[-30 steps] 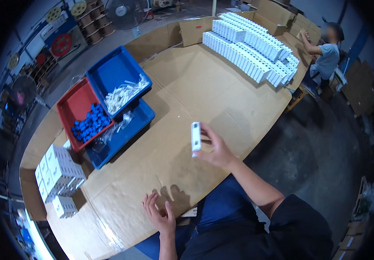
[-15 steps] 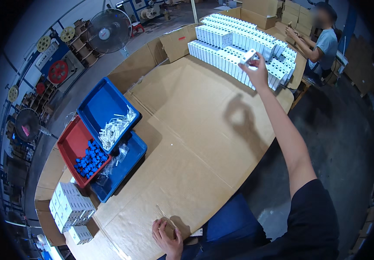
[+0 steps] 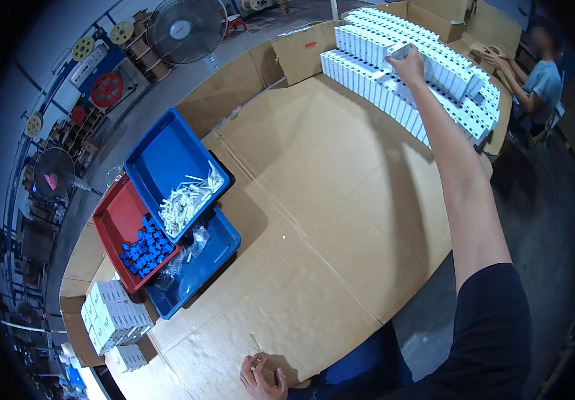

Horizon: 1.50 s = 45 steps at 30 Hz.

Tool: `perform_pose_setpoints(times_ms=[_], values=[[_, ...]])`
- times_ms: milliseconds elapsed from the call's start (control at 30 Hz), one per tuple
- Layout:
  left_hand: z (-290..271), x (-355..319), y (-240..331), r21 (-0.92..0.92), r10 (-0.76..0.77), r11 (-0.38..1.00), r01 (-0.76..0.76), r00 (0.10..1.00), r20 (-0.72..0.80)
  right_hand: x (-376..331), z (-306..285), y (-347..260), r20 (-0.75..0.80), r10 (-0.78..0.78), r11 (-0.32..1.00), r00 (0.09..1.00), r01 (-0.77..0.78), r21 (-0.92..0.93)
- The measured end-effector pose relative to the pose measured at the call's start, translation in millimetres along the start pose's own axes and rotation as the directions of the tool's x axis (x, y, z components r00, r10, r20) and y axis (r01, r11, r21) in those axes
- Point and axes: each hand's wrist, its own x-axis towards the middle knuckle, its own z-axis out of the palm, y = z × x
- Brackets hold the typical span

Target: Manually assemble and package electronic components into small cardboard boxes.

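Note:
At the far right, my right hand is closed on a white rectangular plastic block. It holds the block at the upper layer of a large set of similar white blocks with dark holes, standing in tight rows. Whether the held block rests on the rows I cannot tell. My left hand lies at the near edge of the cardboard-covered table, fingers apart and slightly curled, with nothing visible in them.
On the left, a blue tray of white plastic pieces overlaps a red tray of blue parts and another blue tray with clear bags. White boxes are stacked near left. A person works at the far right; a fan stands behind.
My right hand has carried the white block away from me, from in front of the rows to their upper layer. The view has shifted a little; my left hand stays on the table.

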Motion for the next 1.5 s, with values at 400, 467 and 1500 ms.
perform_pose_setpoints(times_ms=[400, 467, 1500], values=[[1, -1, 1, 0.012, -0.034, 0.999, 0.034, 0.999, 0.023, -11, 36, 20, 0.169, -0.102, 0.994, 0.980, 0.093, 0.062], [-2, 1, 1, 0.010, -0.037, 0.999, 0.037, 0.999, 0.022, -19, 43, 21, 0.207, -0.182, 0.983, 0.961, 0.180, 0.031], [-74, -14, -145, -0.631, -0.472, 0.756, 0.173, 0.813, -0.342, -555, -188, -430, 0.523, -0.799, 0.545, 0.297, -0.011, 0.839]])
